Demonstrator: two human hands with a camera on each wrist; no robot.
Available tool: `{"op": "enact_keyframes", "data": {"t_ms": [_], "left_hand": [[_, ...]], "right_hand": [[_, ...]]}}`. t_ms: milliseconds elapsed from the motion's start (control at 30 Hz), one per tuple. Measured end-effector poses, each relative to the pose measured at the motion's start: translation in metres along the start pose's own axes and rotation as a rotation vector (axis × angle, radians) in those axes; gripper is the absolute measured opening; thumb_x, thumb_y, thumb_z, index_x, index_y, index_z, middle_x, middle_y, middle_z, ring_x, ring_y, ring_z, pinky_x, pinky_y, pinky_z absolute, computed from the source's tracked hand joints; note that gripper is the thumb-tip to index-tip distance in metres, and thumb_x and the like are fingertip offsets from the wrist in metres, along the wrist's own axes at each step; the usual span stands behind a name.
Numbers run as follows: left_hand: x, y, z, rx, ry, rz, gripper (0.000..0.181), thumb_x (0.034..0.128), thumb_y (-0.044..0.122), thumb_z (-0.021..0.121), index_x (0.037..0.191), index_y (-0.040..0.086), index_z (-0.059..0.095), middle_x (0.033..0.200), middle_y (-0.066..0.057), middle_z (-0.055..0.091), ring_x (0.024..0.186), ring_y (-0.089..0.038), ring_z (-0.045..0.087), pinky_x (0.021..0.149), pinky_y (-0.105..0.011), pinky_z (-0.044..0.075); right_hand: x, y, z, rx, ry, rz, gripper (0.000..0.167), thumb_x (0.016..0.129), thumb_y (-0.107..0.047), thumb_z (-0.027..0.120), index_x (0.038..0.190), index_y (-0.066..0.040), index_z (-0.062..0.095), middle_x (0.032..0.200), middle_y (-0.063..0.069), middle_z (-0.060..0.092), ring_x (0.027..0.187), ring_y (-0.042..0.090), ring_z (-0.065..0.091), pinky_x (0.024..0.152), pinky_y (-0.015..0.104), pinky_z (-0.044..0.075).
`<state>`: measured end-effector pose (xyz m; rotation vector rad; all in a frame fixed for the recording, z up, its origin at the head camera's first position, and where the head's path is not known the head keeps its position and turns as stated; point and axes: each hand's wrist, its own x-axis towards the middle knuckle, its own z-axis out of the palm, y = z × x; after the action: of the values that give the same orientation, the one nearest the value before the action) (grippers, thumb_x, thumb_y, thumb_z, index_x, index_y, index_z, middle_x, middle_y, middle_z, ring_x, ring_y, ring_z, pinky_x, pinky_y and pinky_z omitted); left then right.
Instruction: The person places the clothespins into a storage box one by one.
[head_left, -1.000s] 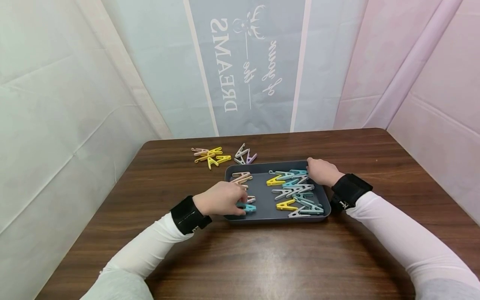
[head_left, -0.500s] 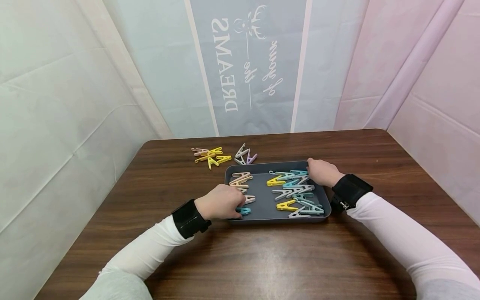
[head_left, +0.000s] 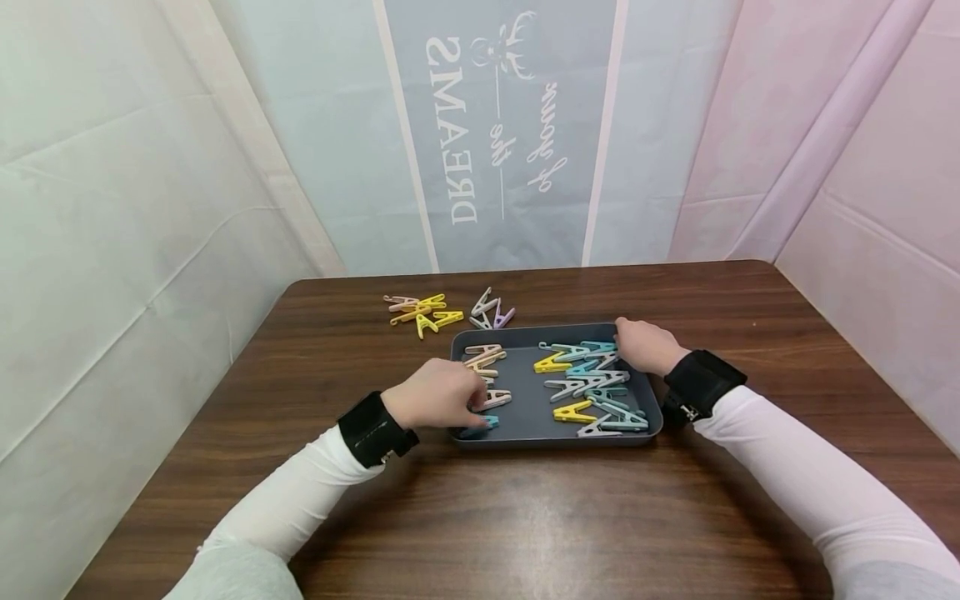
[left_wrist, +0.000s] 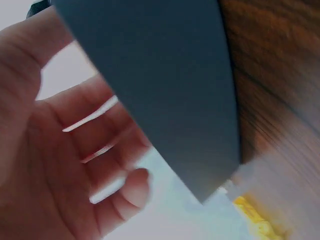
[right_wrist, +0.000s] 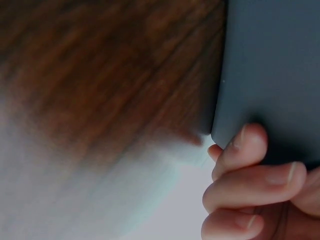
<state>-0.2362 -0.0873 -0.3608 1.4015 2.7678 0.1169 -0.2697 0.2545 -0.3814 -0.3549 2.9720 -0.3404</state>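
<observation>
The left hand (head_left: 437,394) reaches over the blue peg (head_left: 489,422) in the tray's near left corner, three fingers loosely curved and slightly apart, though I can't tell whether the hidden thumb and forefinger tips pinch it. I'd lay it down flat, clear of the pale pegs (head_left: 492,400), while the right hand (head_left: 648,346), fingers curled round the tray (head_left: 527,404) at its far right corner, steadies it. Behind, the hanging cloth (head_left: 570,50) reads "DREAMS" and "the", flipped.
</observation>
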Motion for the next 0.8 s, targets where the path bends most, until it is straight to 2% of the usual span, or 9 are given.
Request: {"op": "enact_keyframes", "data": {"t_ms": [133,267,433,533,633,700,800], "left_hand": [[0.006,-0.022,-0.005,-0.127,0.103,-0.086,0.023,0.0873,0.044,0.070,0.076,0.024,0.066,0.064,0.014,0.055,0.057,-0.004,0.049,0.053,-0.025,0.040],[0.010,-0.051,-0.009,-0.206,0.232,-0.214,0.021,0.0912,0.039,0.067,0.079,0.022,0.067,0.068,0.010,0.058,0.060,-0.009,0.052,0.056,-0.029,0.042],[0.017,-0.086,-0.009,-0.191,0.336,-0.412,0.024,0.0933,0.036,0.064,0.083,0.015,0.069,0.072,0.003,0.062,0.063,-0.015,0.054,0.057,-0.033,0.042],[0.020,-0.100,-0.005,-0.174,0.357,-0.544,0.025,0.0928,0.035,0.064,0.082,0.012,0.069,0.072,0.001,0.062,0.063,-0.018,0.054,0.055,-0.034,0.041],[0.023,-0.108,-0.001,-0.128,0.341,-0.649,0.033,0.0913,0.039,0.066,0.076,0.010,0.066,0.065,-0.001,0.059,0.060,-0.020,0.054,0.052,-0.034,0.040],[0.026,-0.112,0.002,-0.069,0.326,-0.699,0.040,0.0897,0.046,0.065,0.073,0.010,0.064,0.062,-0.002,0.057,0.058,-0.021,0.054,0.051,-0.035,0.041],[0.031,-0.117,0.007,0.029,0.317,-0.738,0.049,0.0869,0.056,0.064,0.073,0.008,0.062,0.060,-0.004,0.055,0.057,-0.023,0.055,0.051,-0.037,0.043]], "right_hand": [[0.000,0.000,0.000,0.007,-0.008,0.000,0.032,0.101,-0.006,0.045,0.122,0.018,0.046,0.096,0.026,0.062,0.079,0.030,0.062,0.065,0.042,0.050],[0.002,-0.001,-0.001,0.008,-0.011,0.001,0.032,0.101,-0.007,0.045,0.122,0.018,0.047,0.097,0.026,0.063,0.079,0.030,0.062,0.065,0.043,0.051],[0.001,-0.001,0.000,0.002,-0.006,-0.004,0.032,0.101,-0.006,0.045,0.121,0.018,0.047,0.095,0.025,0.063,0.077,0.029,0.062,0.065,0.043,0.051],[0.000,-0.002,0.001,0.008,-0.008,-0.005,0.032,0.100,-0.006,0.046,0.121,0.018,0.047,0.094,0.025,0.063,0.075,0.028,0.061,0.065,0.042,0.051],[0.000,-0.003,0.001,0.015,-0.011,-0.007,0.032,0.100,-0.005,0.046,0.121,0.019,0.047,0.092,0.024,0.063,0.073,0.028,0.061,0.063,0.041,0.050],[0.000,-0.003,0.001,0.011,-0.007,-0.001,0.031,0.100,-0.006,0.047,0.121,0.018,0.048,0.091,0.023,0.063,0.073,0.027,0.061,0.063,0.041,0.050],[0.000,-0.002,0.000,0.001,0.001,0.006,0.030,0.100,-0.006,0.047,0.119,0.017,0.048,0.090,0.023,0.063,0.073,0.028,0.061,0.062,0.042,0.050]]}}
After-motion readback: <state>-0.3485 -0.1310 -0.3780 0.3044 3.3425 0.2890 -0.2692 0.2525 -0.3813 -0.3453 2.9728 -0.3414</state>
